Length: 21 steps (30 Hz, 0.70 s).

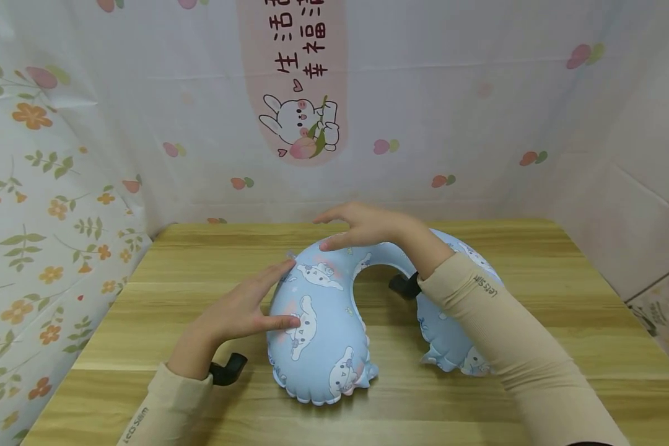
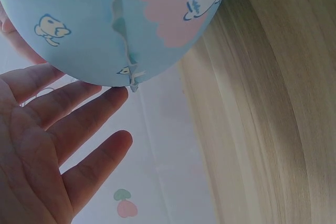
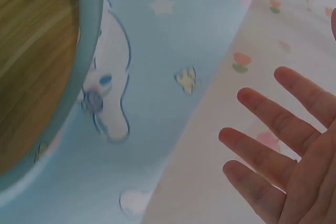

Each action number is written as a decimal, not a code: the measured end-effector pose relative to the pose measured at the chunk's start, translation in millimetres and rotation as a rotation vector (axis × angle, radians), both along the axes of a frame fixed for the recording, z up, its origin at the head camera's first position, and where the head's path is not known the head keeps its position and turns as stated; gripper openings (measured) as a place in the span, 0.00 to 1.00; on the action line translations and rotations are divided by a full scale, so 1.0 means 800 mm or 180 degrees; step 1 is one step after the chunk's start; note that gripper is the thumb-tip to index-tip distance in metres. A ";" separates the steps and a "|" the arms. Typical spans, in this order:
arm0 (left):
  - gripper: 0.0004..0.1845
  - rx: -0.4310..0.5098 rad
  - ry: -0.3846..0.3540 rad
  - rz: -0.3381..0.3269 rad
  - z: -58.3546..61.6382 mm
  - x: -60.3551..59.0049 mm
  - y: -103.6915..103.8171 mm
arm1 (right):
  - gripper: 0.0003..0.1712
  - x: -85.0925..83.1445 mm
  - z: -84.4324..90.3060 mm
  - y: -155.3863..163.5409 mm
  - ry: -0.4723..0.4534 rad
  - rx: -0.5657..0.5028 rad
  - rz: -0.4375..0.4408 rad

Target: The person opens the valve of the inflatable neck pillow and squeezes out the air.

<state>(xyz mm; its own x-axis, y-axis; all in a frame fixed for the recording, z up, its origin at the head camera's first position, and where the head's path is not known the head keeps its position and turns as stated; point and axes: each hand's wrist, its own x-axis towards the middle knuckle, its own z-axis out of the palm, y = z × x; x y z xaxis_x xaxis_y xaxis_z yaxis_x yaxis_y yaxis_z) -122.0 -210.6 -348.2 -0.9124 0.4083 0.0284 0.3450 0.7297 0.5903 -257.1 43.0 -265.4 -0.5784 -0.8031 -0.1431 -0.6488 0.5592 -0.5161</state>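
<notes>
A light blue inflated neck pillow [image 1: 318,310] with white cartoon dogs lies on the table, its two ends toward me. My left hand [image 1: 245,306] is at the pillow's left lobe, fingers spread and straight, thumb over the top side. In the left wrist view, the fingertips [image 2: 122,94] meet or nearly meet the pillow's seam edge [image 2: 123,30]. Over the far left part of the curve is my right hand [image 1: 365,226], its fingers extended. The right wrist view shows those fingers [image 3: 278,121] spread beside the pillow [image 3: 157,77], apart from its surface.
The wooden table [image 1: 201,279] carries the pillow. Behind it hangs a pale curtain [image 1: 424,93] with a rabbit print, and a floral sheet [image 1: 50,217] covers the left side. A black wrist mount [image 1: 228,370] sticks out at the left cuff, another [image 1: 404,286] at the right.
</notes>
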 end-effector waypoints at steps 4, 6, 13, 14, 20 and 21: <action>0.56 0.0002 -0.0004 0.0010 -0.001 0.001 0.000 | 0.37 0.001 -0.010 -0.011 -0.0051 -0.0007 0.0116; 0.56 -0.0012 0.0021 0.0004 -0.001 0.002 0.000 | 0.38 0.003 -0.015 -0.015 -0.0108 0.0016 0.0127; 0.56 -0.0042 0.0033 0.0014 -0.002 0.003 0.000 | 0.39 0.007 -0.026 -0.020 -0.0317 0.0126 0.0092; 0.56 -0.0040 0.0034 0.0010 -0.002 0.003 0.000 | 0.39 0.007 -0.026 -0.020 -0.0328 0.0134 0.0096; 0.55 -0.0045 0.0070 0.0000 -0.003 0.003 0.000 | 0.40 0.007 -0.028 -0.018 -0.0247 0.0206 0.0129; 0.55 -0.0041 0.0066 0.0003 -0.003 0.004 0.000 | 0.41 0.007 -0.029 -0.018 -0.0243 0.0222 0.0119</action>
<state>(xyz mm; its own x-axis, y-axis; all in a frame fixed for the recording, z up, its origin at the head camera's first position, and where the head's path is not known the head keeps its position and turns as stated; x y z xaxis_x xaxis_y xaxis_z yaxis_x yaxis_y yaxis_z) -119.2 -210.3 -350.4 -0.9121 0.4078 0.0419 0.3561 0.7377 0.5736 -251.5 28.4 -288.7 -0.5336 -0.8105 -0.2417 -0.6302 0.5716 -0.5255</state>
